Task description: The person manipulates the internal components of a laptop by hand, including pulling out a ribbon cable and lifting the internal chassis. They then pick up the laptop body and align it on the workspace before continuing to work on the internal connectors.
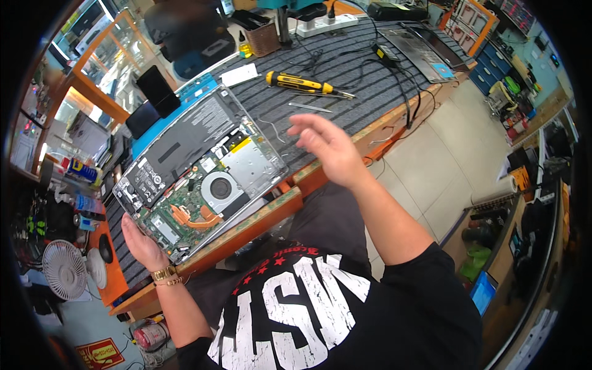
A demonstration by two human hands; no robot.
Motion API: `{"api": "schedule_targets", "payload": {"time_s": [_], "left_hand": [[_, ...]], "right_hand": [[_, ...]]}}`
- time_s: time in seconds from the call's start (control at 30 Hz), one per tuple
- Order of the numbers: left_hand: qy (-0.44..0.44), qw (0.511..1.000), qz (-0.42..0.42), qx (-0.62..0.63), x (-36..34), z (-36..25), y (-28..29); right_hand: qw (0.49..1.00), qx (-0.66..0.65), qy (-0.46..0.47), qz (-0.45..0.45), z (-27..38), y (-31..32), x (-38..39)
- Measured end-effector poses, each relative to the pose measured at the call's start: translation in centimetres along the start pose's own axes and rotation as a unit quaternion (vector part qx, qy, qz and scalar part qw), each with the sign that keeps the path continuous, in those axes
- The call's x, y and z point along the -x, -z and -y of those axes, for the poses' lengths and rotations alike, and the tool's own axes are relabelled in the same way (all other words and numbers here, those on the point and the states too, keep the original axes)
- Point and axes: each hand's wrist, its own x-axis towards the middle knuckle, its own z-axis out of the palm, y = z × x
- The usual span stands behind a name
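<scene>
An opened laptop base lies slanted on the striped desk mat, its insides bare. It shows a long black battery, a fan, copper heat pipes and a green circuit board. My left hand holds its left edge near the close corner; part of the fingers is hidden by the laptop. Off the laptop's right side, my right hand hangs in the air, fingers apart and nothing in it. Beyond it lie a yellow-and-black screwdriver and a thin metal tool.
A blue mat and two dark phones, one propped up, are behind the laptop. Black cables cross the desk's right side near a laptop panel. A wicker basket stands at the back. A white fan is at far left.
</scene>
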Motion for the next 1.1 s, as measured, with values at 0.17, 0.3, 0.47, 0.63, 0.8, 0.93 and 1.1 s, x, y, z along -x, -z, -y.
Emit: {"api": "schedule_targets", "payload": {"time_s": [0.17, 0.3, 0.47, 0.63, 0.8, 0.93, 1.1], "left_hand": [[-0.008, 1.000, 0.014, -0.022, 0.3, 0.1, -1.0], [-0.006, 0.999, -0.011, -0.032, 0.7, -0.3, -1.2], [-0.039, 0.999, -0.012, -0.032, 0.5, -0.1, -0.5], [-0.081, 0.996, 0.005, -0.043, 0.7, -0.7, -0.5], [-0.077, 0.996, -0.025, -0.037, 0.6, -1.0, -0.6], [-0.080, 0.995, -0.017, -0.060, -0.5, -1.3, -0.3], [-0.059, 0.997, -0.037, -0.012, -1.2, -2.3, -1.0]], "right_hand": [[0.991, 0.129, 0.030, 0.004, -0.2, -1.5, 1.6], [0.957, 0.062, 0.086, -0.271, -1.6, 0.8, 1.6], [0.926, 0.353, 0.084, -0.103, 0.7, -0.1, 5.0], [0.860, 0.489, 0.127, -0.075, -1.0, -4.7, 4.8], [0.854, 0.499, 0.127, -0.074, -1.3, -6.2, 4.0], [0.858, 0.490, 0.136, -0.081, -1.4, -7.2, 4.2], [0.863, 0.485, 0.115, -0.082, -1.6, -8.9, 5.1]]}}
